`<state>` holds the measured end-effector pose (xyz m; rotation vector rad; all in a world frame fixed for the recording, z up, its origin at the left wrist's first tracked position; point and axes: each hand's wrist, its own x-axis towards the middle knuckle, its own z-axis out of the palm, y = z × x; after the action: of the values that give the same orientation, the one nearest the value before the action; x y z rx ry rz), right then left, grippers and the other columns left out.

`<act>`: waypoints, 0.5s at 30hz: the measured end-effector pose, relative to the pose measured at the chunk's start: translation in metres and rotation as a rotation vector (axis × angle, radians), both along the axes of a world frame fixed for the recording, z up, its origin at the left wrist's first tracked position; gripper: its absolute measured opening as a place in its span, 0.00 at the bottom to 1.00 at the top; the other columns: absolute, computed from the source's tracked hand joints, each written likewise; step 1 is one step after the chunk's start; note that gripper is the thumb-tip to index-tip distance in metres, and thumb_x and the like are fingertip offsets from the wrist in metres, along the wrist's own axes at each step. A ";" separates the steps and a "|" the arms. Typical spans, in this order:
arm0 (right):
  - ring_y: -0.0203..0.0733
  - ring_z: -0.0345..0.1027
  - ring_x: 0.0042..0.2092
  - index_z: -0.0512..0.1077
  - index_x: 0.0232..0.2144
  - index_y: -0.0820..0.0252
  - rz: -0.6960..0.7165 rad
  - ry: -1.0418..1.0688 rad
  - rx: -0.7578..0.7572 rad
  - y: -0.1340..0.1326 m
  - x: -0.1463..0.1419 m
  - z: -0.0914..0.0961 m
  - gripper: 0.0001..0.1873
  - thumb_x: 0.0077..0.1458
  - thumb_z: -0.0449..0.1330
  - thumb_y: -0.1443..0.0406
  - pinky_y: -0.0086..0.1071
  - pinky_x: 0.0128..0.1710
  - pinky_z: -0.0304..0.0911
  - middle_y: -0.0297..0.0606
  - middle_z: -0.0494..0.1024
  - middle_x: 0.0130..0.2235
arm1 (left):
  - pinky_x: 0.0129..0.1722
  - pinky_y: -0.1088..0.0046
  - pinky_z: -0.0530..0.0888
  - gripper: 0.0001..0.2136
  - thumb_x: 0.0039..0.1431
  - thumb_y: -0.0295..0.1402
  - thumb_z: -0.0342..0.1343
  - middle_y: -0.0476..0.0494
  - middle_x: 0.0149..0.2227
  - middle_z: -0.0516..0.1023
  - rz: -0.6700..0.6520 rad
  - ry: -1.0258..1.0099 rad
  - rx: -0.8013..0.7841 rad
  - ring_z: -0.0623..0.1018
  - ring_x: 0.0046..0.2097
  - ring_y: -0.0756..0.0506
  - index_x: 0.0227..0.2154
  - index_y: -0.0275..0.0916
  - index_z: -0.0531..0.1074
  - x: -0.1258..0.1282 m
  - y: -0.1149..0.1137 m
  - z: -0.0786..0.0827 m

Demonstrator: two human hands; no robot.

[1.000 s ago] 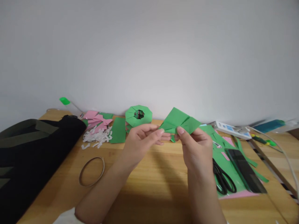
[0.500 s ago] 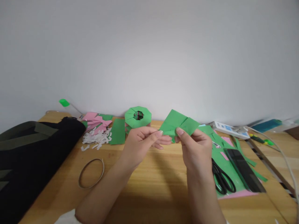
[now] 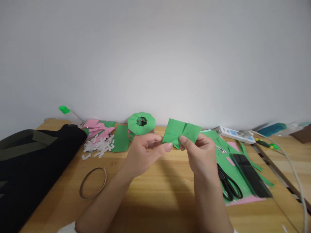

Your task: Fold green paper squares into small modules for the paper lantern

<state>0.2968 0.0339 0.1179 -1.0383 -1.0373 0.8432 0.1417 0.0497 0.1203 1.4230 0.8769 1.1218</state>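
A folded green paper piece (image 3: pixel 181 131) is held up above the wooden table (image 3: pixel 157 191) between both my hands. My left hand (image 3: pixel 145 152) pinches its lower left edge with thumb and fingers. My right hand (image 3: pixel 200 153) pinches its lower middle, thumb on the front. Creases run across the paper's face. Behind my left hand stands a green ring-shaped folded paper model (image 3: pixel 141 123).
Pink paper pieces (image 3: pixel 97 127), white shreds (image 3: pixel 98 145) and a green sheet (image 3: pixel 120 138) lie at the back left. A black bag (image 3: pixel 31 161) and a band loop (image 3: pixel 93 183) are at left. Scissors (image 3: pixel 227 186), a black phone (image 3: pixel 250 174), green strips and a power strip (image 3: pixel 234 133) lie at right.
Both hands have lowered the green paper slightly and turned it flatter toward me; the view has shifted a little.
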 end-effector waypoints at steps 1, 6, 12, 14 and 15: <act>0.32 0.59 0.21 0.69 0.13 0.59 0.022 -0.024 0.002 -0.001 0.000 0.001 0.12 0.41 0.67 0.65 0.29 0.22 0.59 0.29 0.67 0.16 | 0.30 0.76 0.78 0.06 0.52 0.33 0.63 0.45 0.26 0.83 -0.002 0.020 0.015 0.82 0.29 0.46 0.24 0.37 0.78 0.000 -0.001 0.001; 0.31 0.60 0.20 0.73 0.14 0.59 0.129 -0.056 0.014 -0.002 0.001 0.006 0.11 0.43 0.67 0.67 0.29 0.24 0.63 0.28 0.70 0.16 | 0.25 0.76 0.78 0.06 0.51 0.30 0.62 0.46 0.21 0.81 -0.070 -0.030 -0.079 0.81 0.24 0.48 0.22 0.37 0.77 0.003 -0.001 0.002; 0.34 0.70 0.25 0.79 0.23 0.57 0.270 0.014 -0.051 -0.004 0.000 0.003 0.03 0.43 0.70 0.66 0.28 0.27 0.68 0.31 0.79 0.23 | 0.25 0.76 0.78 0.09 0.52 0.32 0.63 0.46 0.20 0.81 0.025 -0.132 -0.082 0.80 0.23 0.48 0.18 0.37 0.76 0.005 0.000 0.003; 0.32 0.68 0.23 0.78 0.20 0.57 0.235 0.027 -0.054 -0.004 -0.001 0.002 0.05 0.43 0.70 0.66 0.27 0.26 0.67 0.30 0.78 0.20 | 0.25 0.76 0.78 0.10 0.53 0.31 0.62 0.46 0.20 0.81 0.031 -0.123 -0.078 0.80 0.23 0.48 0.18 0.37 0.76 0.005 0.000 0.003; 0.31 0.67 0.22 0.77 0.19 0.57 0.216 0.028 -0.055 -0.005 -0.001 0.002 0.05 0.43 0.70 0.66 0.26 0.25 0.66 0.29 0.77 0.20 | 0.26 0.75 0.78 0.10 0.53 0.31 0.62 0.46 0.20 0.81 0.028 -0.118 -0.072 0.80 0.23 0.47 0.18 0.37 0.76 0.005 -0.001 0.004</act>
<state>0.2960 0.0293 0.1194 -0.9689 -1.1213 1.0633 0.1467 0.0490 0.1239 1.2761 0.8471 1.1718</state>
